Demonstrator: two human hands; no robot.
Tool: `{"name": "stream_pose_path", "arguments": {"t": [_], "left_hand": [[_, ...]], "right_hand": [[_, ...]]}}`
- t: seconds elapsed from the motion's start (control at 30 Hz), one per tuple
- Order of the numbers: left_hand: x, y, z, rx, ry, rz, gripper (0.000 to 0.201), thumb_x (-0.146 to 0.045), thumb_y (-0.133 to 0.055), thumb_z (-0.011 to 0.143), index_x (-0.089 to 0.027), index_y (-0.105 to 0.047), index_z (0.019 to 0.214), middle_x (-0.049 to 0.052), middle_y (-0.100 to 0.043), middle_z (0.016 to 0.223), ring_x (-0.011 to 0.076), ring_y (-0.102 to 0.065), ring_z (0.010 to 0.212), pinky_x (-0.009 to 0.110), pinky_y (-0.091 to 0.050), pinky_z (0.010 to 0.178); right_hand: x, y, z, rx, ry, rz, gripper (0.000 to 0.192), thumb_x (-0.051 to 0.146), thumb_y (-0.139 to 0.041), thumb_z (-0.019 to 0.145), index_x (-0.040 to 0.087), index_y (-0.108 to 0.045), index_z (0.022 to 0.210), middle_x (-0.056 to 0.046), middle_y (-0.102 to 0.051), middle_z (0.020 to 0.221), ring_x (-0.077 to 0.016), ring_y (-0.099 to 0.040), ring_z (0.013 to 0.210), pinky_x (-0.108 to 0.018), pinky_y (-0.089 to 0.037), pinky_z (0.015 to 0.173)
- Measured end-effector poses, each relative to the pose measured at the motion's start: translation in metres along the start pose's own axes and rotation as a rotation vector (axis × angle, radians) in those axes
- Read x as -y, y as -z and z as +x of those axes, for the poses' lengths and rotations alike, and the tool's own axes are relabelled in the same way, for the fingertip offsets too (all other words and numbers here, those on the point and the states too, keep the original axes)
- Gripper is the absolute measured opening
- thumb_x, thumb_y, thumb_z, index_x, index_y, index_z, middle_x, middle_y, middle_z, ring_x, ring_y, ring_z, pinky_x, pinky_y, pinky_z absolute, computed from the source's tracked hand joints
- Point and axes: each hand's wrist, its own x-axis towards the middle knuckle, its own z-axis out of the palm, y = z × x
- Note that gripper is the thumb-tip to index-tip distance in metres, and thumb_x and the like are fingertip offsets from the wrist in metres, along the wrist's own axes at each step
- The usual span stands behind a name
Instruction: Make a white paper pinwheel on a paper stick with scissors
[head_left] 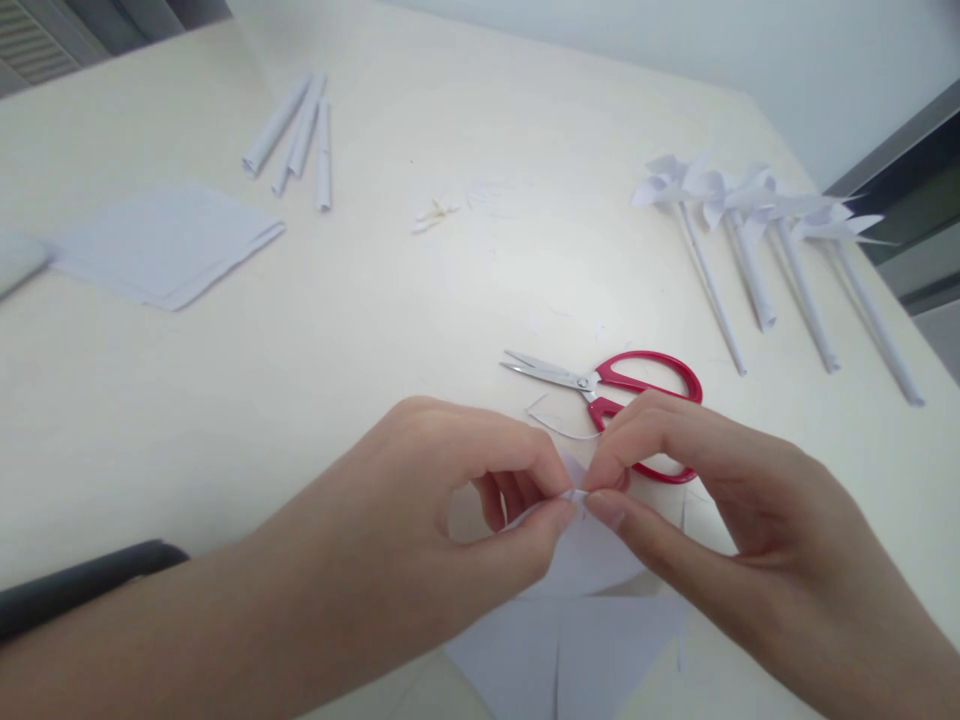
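Hands pinching paper at lower centre

Left hand (450,490) and right hand (712,500) both grip the cut paper (585,600) by thumb and fingers (611,510) above the worktop (225,400); scissors (607,385) lie just behind.

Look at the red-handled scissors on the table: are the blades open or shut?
Slightly open. The scissors lie flat on the table beyond the right hand, and the two blade tips stand a little apart, pointing left.

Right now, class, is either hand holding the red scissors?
No: the red scissors lie on the table beyond both hands, while the left hand and right hand pinch a piece of white paper.
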Motion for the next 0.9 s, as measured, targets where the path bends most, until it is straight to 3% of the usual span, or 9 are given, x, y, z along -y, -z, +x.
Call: {"name": "stream_pose_path", "arguments": {"t": [0.13,0.27,0.37,0.53,0.63,0.8,0.9], "left_hand": [[0.0023,0.0031,0.0004,0.036,-0.038,0.049,0.014,-0.015,-0.056,0.077,-0.021,-0.064,0.067,-0.009,-0.063,0.060,0.0049,-0.056,0.056,0.014,-0.043,0.055],[0.0030,0.0033,-0.0004,-0.052,-0.090,0.043,0.011,-0.016,-0.060,0.074,-0.026,-0.064,0.076,-0.011,-0.066,0.071,0.0050,-0.059,0.066,0.012,-0.046,0.065],[0.0024,0.0029,-0.0008,-0.111,-0.072,0.020,0.010,-0.015,-0.059,0.074,-0.024,-0.062,0.071,-0.012,-0.065,0.071,0.0040,-0.058,0.067,0.010,-0.046,0.065],[0.0024,0.0034,-0.0009,-0.074,-0.047,-0.016,0.011,-0.014,-0.057,0.075,-0.022,-0.060,0.068,-0.011,-0.064,0.068,0.0039,-0.057,0.064,0.009,-0.046,0.063],[0.0025,0.0022,-0.0013,-0.126,-0.040,-0.013,0.012,-0.013,-0.057,0.074,-0.021,-0.058,0.065,-0.010,-0.063,0.065,0.0041,-0.057,0.063,0.010,-0.046,0.062],[0.0038,-0.0003,-0.0024,-0.144,-0.109,0.021,0.013,-0.011,-0.057,0.073,-0.020,-0.057,0.063,-0.009,-0.062,0.064,0.0040,-0.056,0.061,0.010,-0.045,0.061],[0.0069,-0.0009,-0.0033,-0.216,-0.168,0.049,0.013,-0.010,-0.057,0.073,-0.020,-0.056,0.064,-0.009,-0.061,0.063,0.0045,-0.056,0.061,0.011,-0.046,0.061]], "right_hand": [[0.0010,-0.0014,0.0001,-0.018,0.020,-0.017,0.014,0.008,-0.057,0.076,0.021,-0.055,0.074,0.004,-0.059,0.072,-0.0097,-0.056,0.067,-0.021,-0.047,0.059],[0.0004,-0.0021,0.0015,-0.040,0.036,-0.024,0.014,0.007,-0.055,0.076,0.021,-0.056,0.075,0.003,-0.059,0.072,-0.0106,-0.057,0.068,-0.022,-0.047,0.058],[-0.0003,-0.0024,0.0013,-0.054,0.045,-0.040,0.013,0.008,-0.056,0.076,0.021,-0.056,0.073,0.003,-0.059,0.072,-0.0106,-0.057,0.067,-0.022,-0.047,0.057],[-0.0004,-0.0026,-0.0002,-0.063,0.050,-0.064,0.012,0.009,-0.057,0.075,0.021,-0.056,0.074,0.004,-0.059,0.073,-0.0100,-0.057,0.068,-0.022,-0.047,0.057],[-0.0004,-0.0033,-0.0004,-0.067,0.055,-0.059,0.012,0.009,-0.058,0.075,0.022,-0.057,0.075,0.003,-0.059,0.074,-0.0108,-0.057,0.069,-0.023,-0.049,0.057],[0.0006,-0.0054,-0.0004,-0.085,0.074,-0.070,0.013,0.008,-0.058,0.075,0.021,-0.056,0.074,0.003,-0.059,0.073,-0.0108,-0.058,0.068,-0.023,-0.049,0.056],[0.0016,-0.0053,-0.0008,-0.102,0.087,-0.080,0.013,0.008,-0.059,0.075,0.021,-0.056,0.075,0.004,-0.060,0.074,-0.0102,-0.058,0.069,-0.022,-0.049,0.057]]}}
